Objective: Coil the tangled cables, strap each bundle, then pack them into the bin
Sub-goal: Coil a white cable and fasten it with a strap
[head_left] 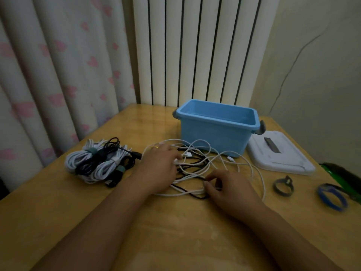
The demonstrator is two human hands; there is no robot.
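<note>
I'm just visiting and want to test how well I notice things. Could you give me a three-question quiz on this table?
1. True or false: the blue bin already holds cables.
2. Where do the strapped cable bundles lie: left or right of the loose tangled cables?
3. Which hand wears a ring?

Key:
1. False; what shows of its inside is empty.
2. Left.
3. The left hand; the right hand pinches a white cable.
</note>
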